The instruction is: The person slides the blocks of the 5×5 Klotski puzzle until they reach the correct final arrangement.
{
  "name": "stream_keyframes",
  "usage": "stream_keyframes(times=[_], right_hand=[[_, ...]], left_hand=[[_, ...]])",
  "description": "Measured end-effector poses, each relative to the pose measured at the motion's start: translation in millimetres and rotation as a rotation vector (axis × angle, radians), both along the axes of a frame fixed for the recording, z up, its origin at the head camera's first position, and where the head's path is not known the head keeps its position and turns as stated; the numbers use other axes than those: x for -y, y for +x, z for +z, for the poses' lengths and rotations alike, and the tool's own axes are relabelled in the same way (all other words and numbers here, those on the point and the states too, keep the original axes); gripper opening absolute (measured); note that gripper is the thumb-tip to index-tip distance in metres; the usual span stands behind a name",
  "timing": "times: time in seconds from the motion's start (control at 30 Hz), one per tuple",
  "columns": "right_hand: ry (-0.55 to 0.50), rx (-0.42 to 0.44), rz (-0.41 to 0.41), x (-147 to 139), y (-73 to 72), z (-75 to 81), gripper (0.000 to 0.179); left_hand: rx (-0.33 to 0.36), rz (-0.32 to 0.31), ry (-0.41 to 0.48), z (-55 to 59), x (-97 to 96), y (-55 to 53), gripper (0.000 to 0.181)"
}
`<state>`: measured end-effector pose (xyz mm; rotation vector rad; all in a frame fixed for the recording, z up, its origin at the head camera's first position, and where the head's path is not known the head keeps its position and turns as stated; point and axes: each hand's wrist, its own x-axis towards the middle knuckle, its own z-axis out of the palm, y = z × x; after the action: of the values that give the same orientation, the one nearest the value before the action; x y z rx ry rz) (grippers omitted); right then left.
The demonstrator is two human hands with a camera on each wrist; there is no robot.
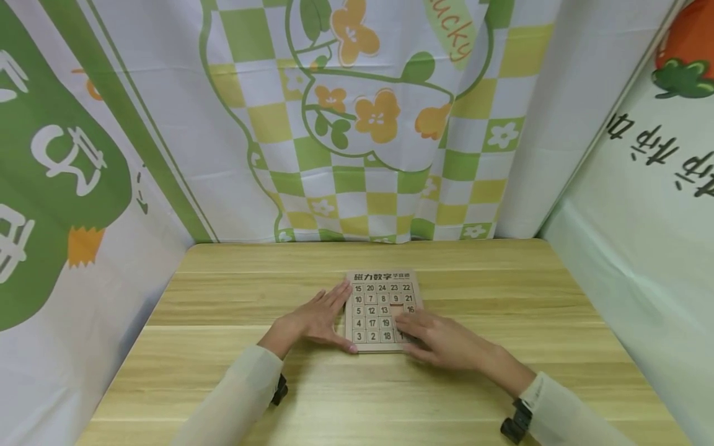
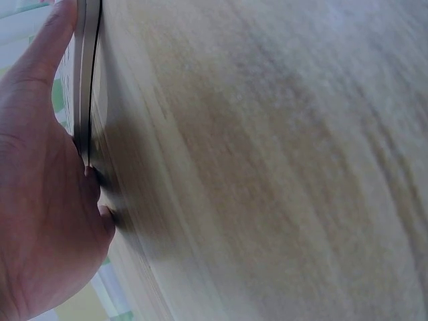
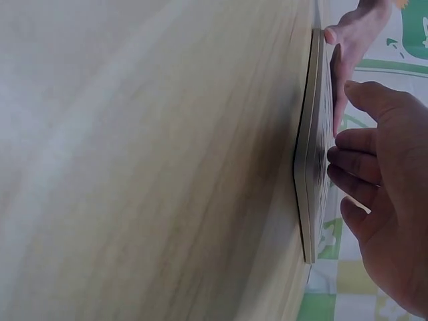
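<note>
A wooden number slide puzzle (image 1: pixel 379 349) lies flat on the table, its square tiles printed with numbers below a line of dark characters. My left hand (image 1: pixel 315 322) spreads along its left side, with the thumb at the lower left corner and the fingertips by the upper left edge. The fingers of my right hand (image 1: pixel 440 337) reach over the lower right tiles and cover several of them. Just above those fingertips shows a bare reddish gap among the tiles. In the right wrist view, the fingers (image 3: pixel 354 164) bend slightly toward the puzzle face, the thumb apart.
The light wood table (image 1: pixel 223 285) extends around the puzzle on all sides. A patterned curtain (image 1: pixel 357 204) hangs behind its far edge, with printed white cloth at both sides. Dark wrist straps with small devices (image 1: pixel 515 424) sit at the sleeves.
</note>
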<state>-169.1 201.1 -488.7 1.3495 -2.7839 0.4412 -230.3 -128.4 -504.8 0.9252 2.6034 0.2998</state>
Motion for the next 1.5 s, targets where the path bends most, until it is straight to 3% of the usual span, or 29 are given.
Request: stream_keyframes(times=[0.27, 0.73, 0.93, 1.23, 1.5], right_hand=[[0.032, 0.010, 0.014, -0.2, 7.4, -0.4, 0.059], [0.027, 0.030, 0.002, 0.9, 6.7, -3.3, 0.057], [-0.006, 0.004, 0.000, 2.1, 1.0, -4.3, 0.056], [-0.007, 0.095, -0.063, 4.1, -12.7, -4.4, 0.058], [-0.009, 0.079, -0.047, 3.1, -14.1, -7.2, 0.057]], left_hand=[[0.000, 0.005, 0.003, -0.5, -0.3, 1.1, 0.139], [0.005, 0.012, -0.011, -0.5, -0.3, 0.1, 0.139], [0.001, 0.009, 0.003, 0.9, -0.5, 0.4, 0.139], [0.009, 0.012, -0.007, 1.8, -1.2, -1.3, 0.139], [0.012, 0.018, -0.007, 0.5, -0.6, -0.8, 0.140]])
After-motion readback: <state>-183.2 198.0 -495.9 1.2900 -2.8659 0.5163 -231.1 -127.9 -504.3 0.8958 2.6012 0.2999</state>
